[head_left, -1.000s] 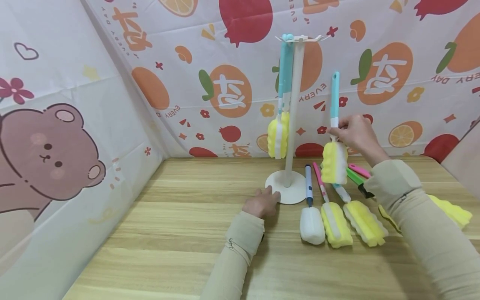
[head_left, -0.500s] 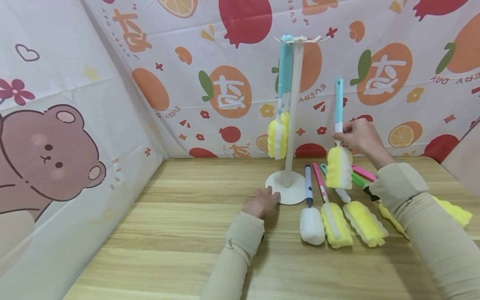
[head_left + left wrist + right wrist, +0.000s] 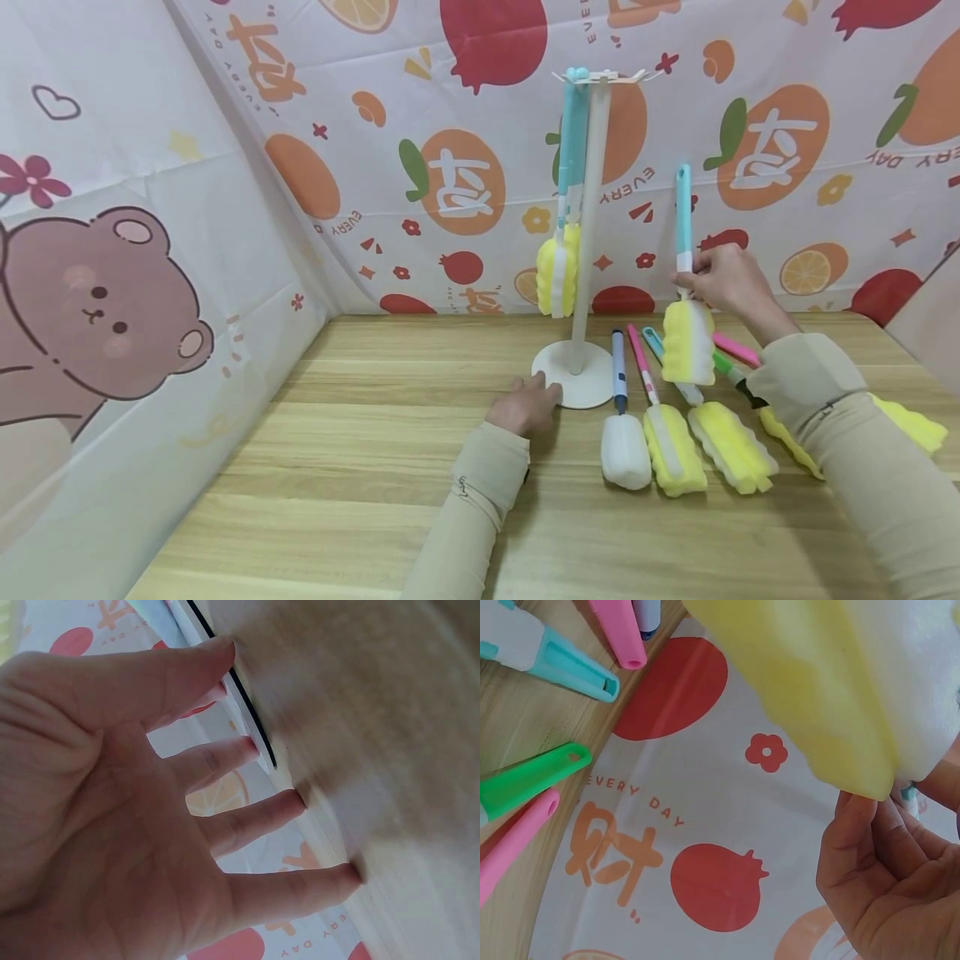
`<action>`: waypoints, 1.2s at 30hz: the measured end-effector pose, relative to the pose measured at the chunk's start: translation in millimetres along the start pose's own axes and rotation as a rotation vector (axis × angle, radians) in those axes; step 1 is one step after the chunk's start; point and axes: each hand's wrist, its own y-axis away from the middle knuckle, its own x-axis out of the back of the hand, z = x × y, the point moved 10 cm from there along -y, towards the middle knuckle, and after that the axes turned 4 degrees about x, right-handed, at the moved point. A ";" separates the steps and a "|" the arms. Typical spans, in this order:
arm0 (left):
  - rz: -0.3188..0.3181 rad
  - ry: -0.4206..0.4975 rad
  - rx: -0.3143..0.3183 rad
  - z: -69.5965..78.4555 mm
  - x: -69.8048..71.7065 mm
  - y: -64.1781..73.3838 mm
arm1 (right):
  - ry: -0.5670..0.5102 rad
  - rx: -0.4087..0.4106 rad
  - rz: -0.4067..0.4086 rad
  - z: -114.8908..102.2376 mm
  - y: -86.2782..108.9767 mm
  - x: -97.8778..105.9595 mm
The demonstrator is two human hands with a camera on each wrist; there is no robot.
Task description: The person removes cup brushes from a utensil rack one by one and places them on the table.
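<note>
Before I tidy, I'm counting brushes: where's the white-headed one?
In the head view, the white-headed brush lies on the table, right of the stand's base, leftmost in the row of brushes.

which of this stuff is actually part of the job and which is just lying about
Likely part of the job:
- brush pinched by the right hand
- white stand, left hand touching its base
- hanging brushes
- probably the loose brushes on the table, though untouched

Just around:
- fruit-print sheet
- bear-print sheet
</note>
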 end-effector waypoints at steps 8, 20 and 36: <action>0.001 -0.003 -0.002 0.0 -0.1 -0.7 | 0.032 0.005 -0.017 6.6 0.9 0.4; -0.006 0.005 0.014 -1.0 -2.0 -0.1 | 0.102 0.050 -0.047 12.7 3.1 1.8; -0.009 0.016 0.015 -2.0 -2.1 -1.1 | 0.125 0.017 -0.123 24.8 5.9 -1.6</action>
